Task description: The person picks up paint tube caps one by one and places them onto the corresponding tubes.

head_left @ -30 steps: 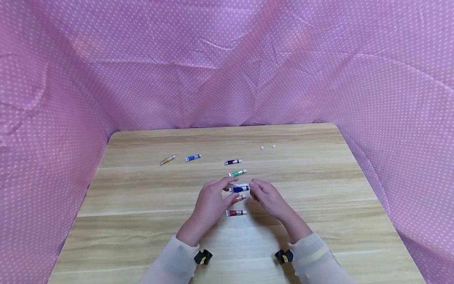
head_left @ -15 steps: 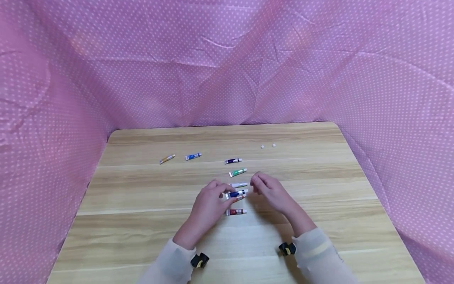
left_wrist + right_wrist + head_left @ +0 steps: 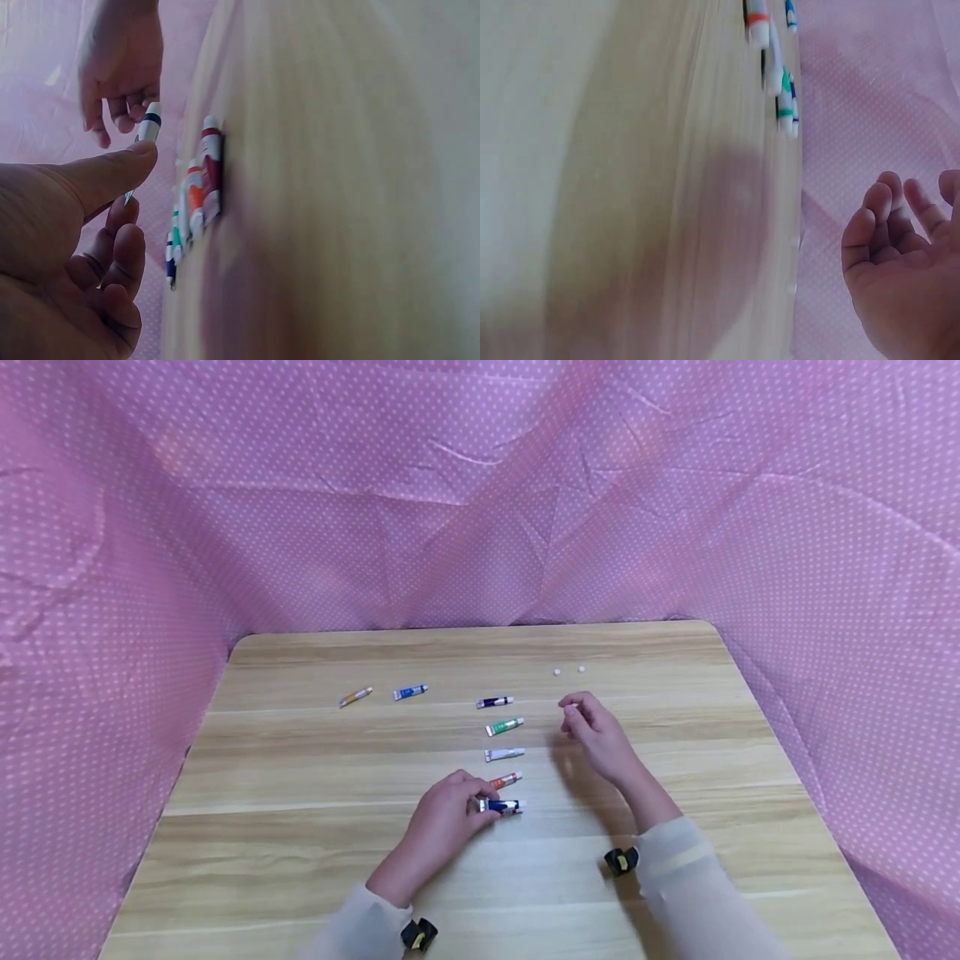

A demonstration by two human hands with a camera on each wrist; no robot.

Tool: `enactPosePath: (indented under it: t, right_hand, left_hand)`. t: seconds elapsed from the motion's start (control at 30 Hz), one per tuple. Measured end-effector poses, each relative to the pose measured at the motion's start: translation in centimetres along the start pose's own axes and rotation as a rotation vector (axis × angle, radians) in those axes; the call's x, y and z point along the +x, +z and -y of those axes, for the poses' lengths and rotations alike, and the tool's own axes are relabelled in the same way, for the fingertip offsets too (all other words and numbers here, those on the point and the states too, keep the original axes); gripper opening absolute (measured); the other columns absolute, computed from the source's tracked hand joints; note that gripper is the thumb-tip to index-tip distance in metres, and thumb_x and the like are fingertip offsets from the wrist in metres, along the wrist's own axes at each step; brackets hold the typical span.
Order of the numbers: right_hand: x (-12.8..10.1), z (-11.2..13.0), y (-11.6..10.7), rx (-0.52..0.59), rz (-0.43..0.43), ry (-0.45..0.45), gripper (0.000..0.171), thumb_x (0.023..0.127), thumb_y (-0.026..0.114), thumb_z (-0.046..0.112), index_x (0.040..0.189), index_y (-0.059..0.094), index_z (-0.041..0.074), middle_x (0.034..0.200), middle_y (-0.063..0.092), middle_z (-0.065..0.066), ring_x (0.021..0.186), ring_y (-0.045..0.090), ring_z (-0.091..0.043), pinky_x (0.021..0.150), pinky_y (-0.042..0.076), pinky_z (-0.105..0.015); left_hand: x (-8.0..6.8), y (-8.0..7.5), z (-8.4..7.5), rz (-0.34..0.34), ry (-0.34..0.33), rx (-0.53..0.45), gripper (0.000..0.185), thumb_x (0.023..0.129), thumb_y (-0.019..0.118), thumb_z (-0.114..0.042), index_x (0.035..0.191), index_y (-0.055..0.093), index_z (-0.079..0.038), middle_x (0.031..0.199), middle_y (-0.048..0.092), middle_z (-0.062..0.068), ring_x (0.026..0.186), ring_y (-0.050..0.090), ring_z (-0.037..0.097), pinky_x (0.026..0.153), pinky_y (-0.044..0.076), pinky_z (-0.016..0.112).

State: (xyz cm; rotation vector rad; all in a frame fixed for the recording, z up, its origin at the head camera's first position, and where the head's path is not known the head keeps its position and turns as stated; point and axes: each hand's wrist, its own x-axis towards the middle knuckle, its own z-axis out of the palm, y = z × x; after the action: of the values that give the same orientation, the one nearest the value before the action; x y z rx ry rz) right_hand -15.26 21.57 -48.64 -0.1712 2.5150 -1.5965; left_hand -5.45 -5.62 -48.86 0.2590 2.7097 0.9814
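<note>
My left hand (image 3: 442, 818) pinches a dark blue paint tube (image 3: 504, 807) between thumb and fingers. In the left wrist view, the tube (image 3: 150, 129) tilts with its white cap up, above the table. It covers most of the dark red tube (image 3: 211, 169) in the head view. Beside it lie an orange-red tube (image 3: 507, 780), a white tube (image 3: 505, 754), a green tube (image 3: 504, 727) and a purple tube (image 3: 495, 702). My right hand (image 3: 600, 739) hovers to their right, fingers loosely curled; nothing shows between them in the right wrist view.
At the far left of the wooden table (image 3: 300, 860) lie a yellow tube (image 3: 356, 697) and a lighter blue tube (image 3: 410, 692). Two small white caps (image 3: 557, 672) sit near the back edge. Pink dotted cloth (image 3: 480, 527) hangs around the table's back and sides.
My left hand has brought the dark blue tube nearer to me, from beside the white tube to over the dark red one. My right hand has moved away, rightward and farther back.
</note>
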Motion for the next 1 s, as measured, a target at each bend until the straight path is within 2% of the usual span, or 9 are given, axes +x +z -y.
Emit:
enactPosePath:
  t: [0.17,0.33,0.5,0.73,1.0]
  right_hand:
    - [1.3,-1.3,-1.1,0.011,-0.054,-0.018,0.031,0.115,0.053,0.021,0.140,0.055,0.002,0.106,0.065,-0.024,0.097,0.066,-0.038,0.085,0.056,-0.034]
    - [2.7,-2.7,-2.1,0.042,-0.146,0.015,0.034,0.113,0.057,0.019,0.143,0.054,0.003,0.106,0.062,-0.012,0.096,0.064,-0.026,0.082,0.053,-0.027]
    - [4.1,-3.6,-2.8,0.048,-0.231,0.051,0.036,0.111,0.057,0.016,0.143,0.055,0.000,0.101,0.061,-0.004,0.093,0.063,-0.019,0.082,0.052,-0.021]
    - [6.3,-4.3,-3.4,0.012,-0.247,0.084,0.037,0.109,0.057,0.016,0.144,0.055,0.002,0.099,0.059,0.000,0.088,0.057,-0.010,0.079,0.049,-0.019]
    - [8.0,-4.7,-3.1,-0.057,-0.206,0.166,0.040,0.109,0.056,0.018,0.147,0.053,0.005,0.105,0.057,-0.006,0.084,0.056,-0.016,0.068,0.050,-0.023]
  left_hand:
    - [-0.8,1.1,0.3,0.009,0.015,-0.007,0.019,0.089,0.091,-0.028,0.106,0.082,-0.028,0.098,0.067,-0.012,0.080,0.054,0.004,0.073,0.046,0.023]
    - [-1.4,1.8,0.4,0.042,0.009,0.005,0.020,0.089,0.091,-0.028,0.107,0.083,-0.028,0.101,0.069,-0.014,0.086,0.058,0.004,0.080,0.050,0.026]
    - [-1.7,2.1,0.4,0.047,0.039,0.028,0.019,0.089,0.091,-0.028,0.106,0.083,-0.026,0.101,0.070,-0.013,0.089,0.061,0.004,0.082,0.050,0.029]
    - [-1.8,2.5,0.8,0.035,0.056,0.063,0.017,0.087,0.092,-0.029,0.101,0.083,-0.027,0.097,0.066,-0.013,0.084,0.056,0.002,0.079,0.048,0.027]
    - [-1.7,2.7,1.2,0.033,0.058,0.088,0.019,0.086,0.093,-0.032,0.102,0.083,-0.028,0.096,0.064,-0.014,0.081,0.054,0.001,0.081,0.048,0.030]
